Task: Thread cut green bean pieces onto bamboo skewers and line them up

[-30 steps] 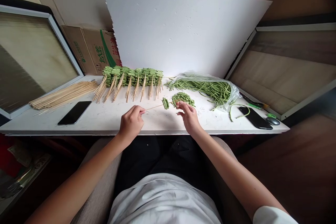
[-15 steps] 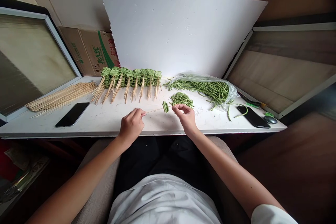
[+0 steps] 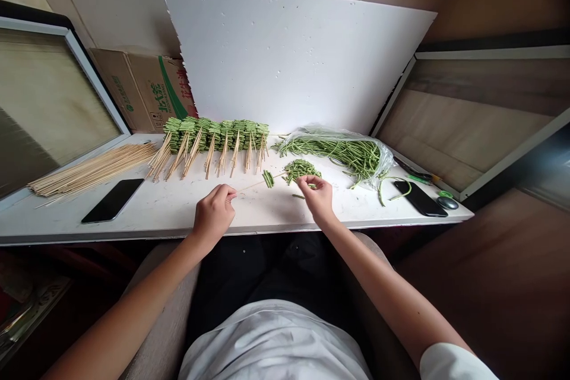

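My left hand (image 3: 214, 209) is closed on the near end of a thin wooden skewer (image 3: 250, 186), which slants up to the right above the white table. Short green bean pieces (image 3: 268, 179) are threaded side by side on it. My right hand (image 3: 315, 195) is beyond the skewer's tip, thumb and fingers pinched around a small green bean piece (image 3: 299, 196). Just behind that hand lies a pile of cut bean pieces (image 3: 296, 168).
Stacked bean skewers (image 3: 227, 133) stand at the back left. Farther left are loose skewers (image 3: 95, 169), a phone (image 3: 113, 200) and a carton (image 3: 146, 89). At right lie long beans in a plastic bag (image 3: 351, 153), another phone (image 3: 421, 199) and a mouse (image 3: 447, 202).
The right hand has come away from the threaded pieces and the skewer's tip, and a bean piece now shows at its fingers. The whole view has shifted slightly.
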Demonstrator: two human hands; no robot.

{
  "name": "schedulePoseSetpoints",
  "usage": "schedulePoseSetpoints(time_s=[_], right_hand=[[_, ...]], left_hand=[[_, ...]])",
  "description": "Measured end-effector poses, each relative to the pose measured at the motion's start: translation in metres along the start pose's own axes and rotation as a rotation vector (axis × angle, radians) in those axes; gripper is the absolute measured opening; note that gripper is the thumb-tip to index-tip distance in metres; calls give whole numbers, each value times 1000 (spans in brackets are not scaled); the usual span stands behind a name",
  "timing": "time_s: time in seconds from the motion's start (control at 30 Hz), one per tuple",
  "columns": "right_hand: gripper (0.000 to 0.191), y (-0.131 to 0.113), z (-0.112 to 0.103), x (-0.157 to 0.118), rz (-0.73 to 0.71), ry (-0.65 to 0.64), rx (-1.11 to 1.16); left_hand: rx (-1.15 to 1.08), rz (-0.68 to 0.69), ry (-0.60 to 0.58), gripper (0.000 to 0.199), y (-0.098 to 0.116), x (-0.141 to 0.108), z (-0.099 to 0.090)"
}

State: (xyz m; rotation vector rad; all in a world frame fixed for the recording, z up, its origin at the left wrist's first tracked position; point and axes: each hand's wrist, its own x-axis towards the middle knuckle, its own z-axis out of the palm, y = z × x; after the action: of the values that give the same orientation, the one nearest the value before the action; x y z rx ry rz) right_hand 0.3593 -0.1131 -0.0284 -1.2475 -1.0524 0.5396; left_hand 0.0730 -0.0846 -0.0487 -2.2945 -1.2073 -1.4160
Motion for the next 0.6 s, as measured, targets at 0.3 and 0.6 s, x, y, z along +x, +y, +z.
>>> schedulePoseSetpoints(time_s=[0.3,0.6], right_hand=[[25,27,-42,86,-59,-21,-424],[17,29,-12,138,-146,-226,-988]], left_hand=[[55,-71,-68,18,-29,-4,13],[68,-100,-103,19,-45,-11,20]])
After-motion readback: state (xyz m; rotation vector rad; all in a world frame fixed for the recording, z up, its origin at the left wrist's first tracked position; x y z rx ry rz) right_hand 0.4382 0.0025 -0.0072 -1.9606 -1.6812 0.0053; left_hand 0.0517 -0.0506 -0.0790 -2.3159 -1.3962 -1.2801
